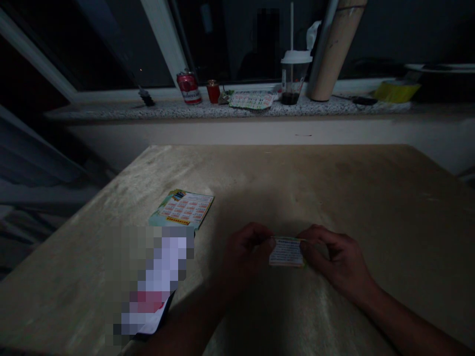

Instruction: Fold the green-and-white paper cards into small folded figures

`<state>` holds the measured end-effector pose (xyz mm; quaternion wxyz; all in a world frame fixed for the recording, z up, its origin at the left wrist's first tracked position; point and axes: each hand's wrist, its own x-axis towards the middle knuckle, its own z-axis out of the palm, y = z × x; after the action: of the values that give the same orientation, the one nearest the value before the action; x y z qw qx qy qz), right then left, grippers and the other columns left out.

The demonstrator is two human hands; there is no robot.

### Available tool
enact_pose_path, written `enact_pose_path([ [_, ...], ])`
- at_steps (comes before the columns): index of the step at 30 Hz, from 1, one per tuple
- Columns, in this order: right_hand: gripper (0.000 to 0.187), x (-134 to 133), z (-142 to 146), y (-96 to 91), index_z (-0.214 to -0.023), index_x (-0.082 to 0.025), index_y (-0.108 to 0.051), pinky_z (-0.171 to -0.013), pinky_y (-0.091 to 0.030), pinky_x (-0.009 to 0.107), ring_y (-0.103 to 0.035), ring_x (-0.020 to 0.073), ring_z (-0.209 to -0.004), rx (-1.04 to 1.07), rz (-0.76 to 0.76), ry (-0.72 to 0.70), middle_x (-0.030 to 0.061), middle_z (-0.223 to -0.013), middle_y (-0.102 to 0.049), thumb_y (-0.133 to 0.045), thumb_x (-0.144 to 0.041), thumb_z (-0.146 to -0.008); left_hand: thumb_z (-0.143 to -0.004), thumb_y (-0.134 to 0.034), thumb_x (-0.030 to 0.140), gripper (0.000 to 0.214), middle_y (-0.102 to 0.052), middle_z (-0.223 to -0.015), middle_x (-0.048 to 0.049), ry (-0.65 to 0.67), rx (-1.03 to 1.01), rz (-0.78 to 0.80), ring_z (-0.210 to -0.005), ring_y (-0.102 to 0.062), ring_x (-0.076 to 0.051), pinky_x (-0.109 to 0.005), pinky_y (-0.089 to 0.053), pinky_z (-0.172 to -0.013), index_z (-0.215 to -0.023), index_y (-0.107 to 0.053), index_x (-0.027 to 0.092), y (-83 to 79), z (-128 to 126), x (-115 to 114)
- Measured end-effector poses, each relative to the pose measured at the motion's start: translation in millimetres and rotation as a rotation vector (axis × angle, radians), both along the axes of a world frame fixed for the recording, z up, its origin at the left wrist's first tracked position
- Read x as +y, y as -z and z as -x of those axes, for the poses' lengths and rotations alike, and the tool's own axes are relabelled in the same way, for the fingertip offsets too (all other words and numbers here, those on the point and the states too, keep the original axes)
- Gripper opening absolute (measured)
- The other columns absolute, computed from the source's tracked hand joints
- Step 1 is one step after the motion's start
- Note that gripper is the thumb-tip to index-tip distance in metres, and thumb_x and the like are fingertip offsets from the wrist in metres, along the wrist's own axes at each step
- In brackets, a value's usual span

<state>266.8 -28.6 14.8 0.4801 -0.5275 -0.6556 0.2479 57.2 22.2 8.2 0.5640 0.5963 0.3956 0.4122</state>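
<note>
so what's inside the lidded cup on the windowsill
Through the clear cup, a straw and a dark layer at the bottom show; the white lid hides whatever is right beneath it.

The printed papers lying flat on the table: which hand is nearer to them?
Left. The left hand is right of the printed papers, nearer the camera, at the left edge of the small slip; the right hand is farther right, at its right edge.

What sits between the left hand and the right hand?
In the head view, a small printed paper, pinched by the left hand and the right hand.
</note>
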Motion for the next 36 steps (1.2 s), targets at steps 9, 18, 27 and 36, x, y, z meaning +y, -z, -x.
enact_pose_path([
  [9,0.013,1,0,3.0,-0.084,-0.019,-0.075,-0.050,-0.055,0.023,-0.069,0.0150,-0.058,0.165,0.150,-0.022,0.0025,-0.070,-0.075,-0.068,-0.029,-0.089,-0.080,-0.076,0.032,0.022,-0.075,-0.082,-0.0042,0.028,-0.050,0.171,-0.074,-0.071,-0.017,-0.027,-0.056,-0.067,-0.095,-0.075,0.017,3.5,-4,3],
  [18,0.012,3,-1,-0.3,-0.080,-0.021,-0.078,-0.059,-0.058,0.022,-0.072,0.0152,-0.065,0.285,0.216,-0.150,0.0021,-0.072,-0.076,-0.073,-0.027,-0.088,-0.072,-0.082,0.027,0.014,-0.066,-0.064,0.0004,0.079,-0.238,0.353,-0.062,-0.061,-0.013,-0.025,-0.049,-0.061,-0.068,-0.075,0.016,0.8,-2,9],
  [27,0.013,3,-4,2.6,-0.084,-0.021,-0.080,-0.061,-0.059,0.022,-0.074,0.0158,-0.067,0.400,0.390,-0.089,0.0034,-0.077,-0.080,-0.078,-0.034,-0.084,-0.081,-0.076,0.038,0.026,-0.070,-0.081,-0.0040,0.091,-0.044,0.258,-0.075,-0.065,-0.018,-0.031,-0.052,-0.071,-0.094,-0.074,0.016,1.7,0,8],
  [36,0.020,4,-6,4.4,-0.096,-0.021,-0.076,-0.059,-0.055,0.023,-0.071,0.0137,-0.062,0.442,0.434,-0.065,0.0003,-0.070,-0.076,-0.079,-0.038,-0.085,-0.072,-0.086,0.038,0.063,-0.061,-0.127,-0.0102,0.266,0.481,-0.490,-0.116,-0.059,-0.028,-0.045,-0.051,-0.099,-0.127,-0.061,0.022,-9.5,15,7],
])
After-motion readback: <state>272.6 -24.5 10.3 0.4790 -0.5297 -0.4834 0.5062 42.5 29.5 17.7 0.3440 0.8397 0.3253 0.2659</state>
